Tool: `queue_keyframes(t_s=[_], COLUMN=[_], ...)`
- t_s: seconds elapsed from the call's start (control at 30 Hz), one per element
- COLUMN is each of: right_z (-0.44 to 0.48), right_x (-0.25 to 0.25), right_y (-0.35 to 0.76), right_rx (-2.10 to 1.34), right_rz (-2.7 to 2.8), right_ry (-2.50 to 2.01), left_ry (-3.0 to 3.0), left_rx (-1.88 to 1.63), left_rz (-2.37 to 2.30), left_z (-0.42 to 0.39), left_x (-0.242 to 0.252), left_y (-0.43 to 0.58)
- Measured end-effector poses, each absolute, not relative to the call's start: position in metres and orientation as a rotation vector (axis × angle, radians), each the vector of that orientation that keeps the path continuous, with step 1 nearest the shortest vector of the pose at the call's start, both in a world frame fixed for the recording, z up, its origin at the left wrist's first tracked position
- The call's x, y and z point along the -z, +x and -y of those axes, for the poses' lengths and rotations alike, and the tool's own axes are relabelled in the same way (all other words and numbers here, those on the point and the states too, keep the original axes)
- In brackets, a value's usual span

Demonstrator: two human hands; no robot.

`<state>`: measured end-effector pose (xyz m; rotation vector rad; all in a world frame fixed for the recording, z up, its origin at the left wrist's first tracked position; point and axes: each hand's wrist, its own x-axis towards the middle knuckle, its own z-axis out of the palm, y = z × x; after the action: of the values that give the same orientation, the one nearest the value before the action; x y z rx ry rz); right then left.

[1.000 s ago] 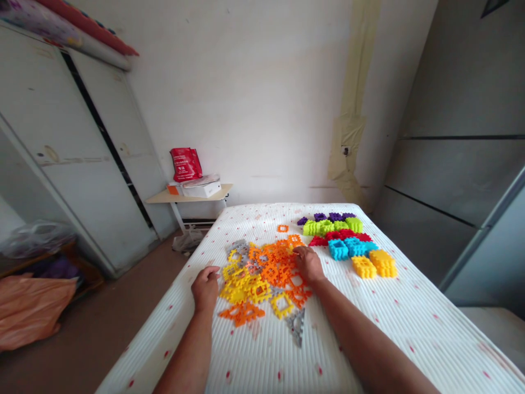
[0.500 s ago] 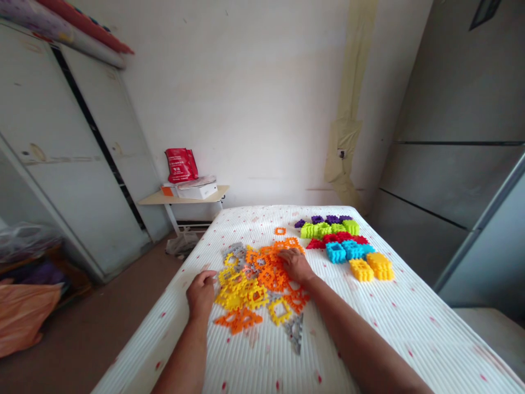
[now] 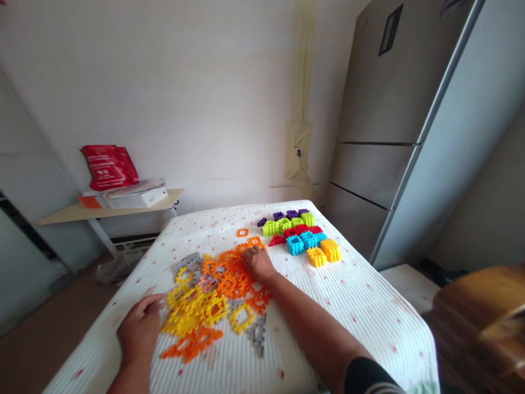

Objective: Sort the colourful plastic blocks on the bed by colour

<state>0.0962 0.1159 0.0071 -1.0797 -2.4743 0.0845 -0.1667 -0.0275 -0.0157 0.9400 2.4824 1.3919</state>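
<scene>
My right hand (image 3: 258, 264) rests on the heap of orange interlocking plastic tiles (image 3: 232, 284). Its fingers curve down, apart, with the tips among the tiles; no tile shows lifted in it. To the left of the yellow tiles (image 3: 191, 309), my left hand (image 3: 141, 325) hovers close to the bed cover with fingers loosely bent and nothing visible in them. Grey tiles (image 3: 188, 264) lie behind and partly under the yellow ones. Nearer me are an orange tile group (image 3: 194, 343) and a grey triangular tile (image 3: 258, 334).
Sorted stacks stand at the right: purple (image 3: 279, 215), lime green (image 3: 283, 225), red (image 3: 293, 232), blue (image 3: 295, 245) and yellow-orange (image 3: 330, 250). One orange square tile (image 3: 242, 232) lies alone. Beyond are a refrigerator (image 3: 369, 137) and a side table (image 3: 65, 213) with a red bag (image 3: 109, 167).
The view has swung to the right, so the tiles and both hands appear farther left. My right hand stays on the orange tiles, and my left hand stays beside the yellow ones.
</scene>
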Motion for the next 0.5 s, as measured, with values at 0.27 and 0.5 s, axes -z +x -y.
queue_keyframes(t_s=[0.27, 0.5], right_z=[-0.1, -0.08], right_x=[-0.033, -0.022], right_y=[0.149, 0.23], right_rx=[-0.317, -0.543], right_rz=[2.211, 2.349], right_ry=[-0.965, -0.987], left_ry=[0.951, 0.895], left_rx=[-1.32, -1.312], left_rz=[-2.502, -2.471], left_z=[0.027, 0.027], left_x=[0.025, 0.012], left_y=[-0.176, -0.165])
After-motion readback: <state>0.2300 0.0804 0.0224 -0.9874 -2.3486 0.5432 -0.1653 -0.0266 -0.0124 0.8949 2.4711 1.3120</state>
